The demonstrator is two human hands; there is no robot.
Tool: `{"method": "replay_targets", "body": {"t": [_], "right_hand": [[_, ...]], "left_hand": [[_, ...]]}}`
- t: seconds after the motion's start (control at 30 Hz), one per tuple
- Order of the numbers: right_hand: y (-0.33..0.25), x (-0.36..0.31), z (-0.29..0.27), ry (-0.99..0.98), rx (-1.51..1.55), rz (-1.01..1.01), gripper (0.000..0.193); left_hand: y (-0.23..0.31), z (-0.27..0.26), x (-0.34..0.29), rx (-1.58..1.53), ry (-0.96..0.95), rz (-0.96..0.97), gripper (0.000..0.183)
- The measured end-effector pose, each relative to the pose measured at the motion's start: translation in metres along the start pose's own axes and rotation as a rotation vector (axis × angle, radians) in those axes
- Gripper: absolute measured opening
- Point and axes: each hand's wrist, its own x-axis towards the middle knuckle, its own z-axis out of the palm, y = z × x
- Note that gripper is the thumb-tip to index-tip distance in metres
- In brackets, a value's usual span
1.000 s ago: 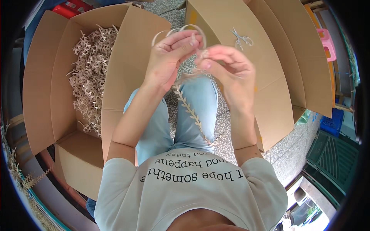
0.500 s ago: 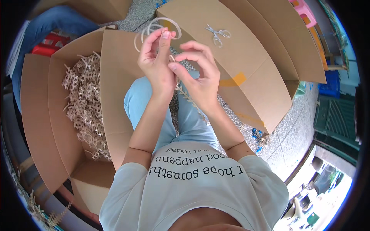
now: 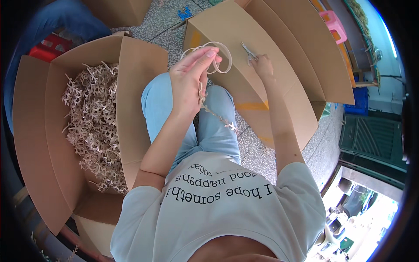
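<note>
In my left hand (image 3: 188, 78), the fingers are pinched on a pale ribbon (image 3: 226, 57) looped in a loose coil. A thin beige leaf-shaped trim (image 3: 217, 115) hangs from the same hand over my knees; how it joins the ribbon is hidden. My right arm reaches out to a cardboard box (image 3: 218, 26) on the right. There my right hand (image 3: 263, 67) has its fingers closed round the handles of small scissors (image 3: 248, 50), whose blades point away from me. Part of the handles is covered by the fingers.
At my left an open cardboard box (image 3: 142, 87) holds a heap of beige leaf trims (image 3: 98, 126). Beyond it are a person's leg in jeans (image 3: 65, 22) and a red object (image 3: 50, 47). A pink stool (image 3: 334, 26) stands far right. Blue scraps (image 3: 184, 13) lie on the speckled floor.
My right hand has left the trim by my left hand and moved right onto the scissors. My left hand has kept the ribbon and shifted slightly right. The view has shifted a little.
</note>
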Motion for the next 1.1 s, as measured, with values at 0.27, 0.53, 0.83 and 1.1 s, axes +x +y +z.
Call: {"method": "replay_targets", "body": {"t": [0.27, 0.53, 0.83, 1.1], "right_hand": [[-0.044, -0.016, -0.065, -0.127, 1.058, -0.096, 0.041], [-0.120, -0.077, -0.163, 0.097, 0.400, -0.777, 0.062], [-0.107, -0.074, -0.182, 0.164, 0.219, -0.883, 0.054], [-0.098, -0.069, -0.186, 0.151, 0.249, -0.924, 0.044]], "left_hand": [[0.006, -0.011, 0.019, 0.048, -0.008, 0.010, 0.019], [0.002, -0.003, 0.019, 0.214, -0.025, 0.018, 0.019], [-0.010, 0.004, 0.023, 0.410, -0.058, 0.150, 0.017], [-0.012, 0.008, 0.026, 0.434, -0.073, 0.145, 0.016]]}}
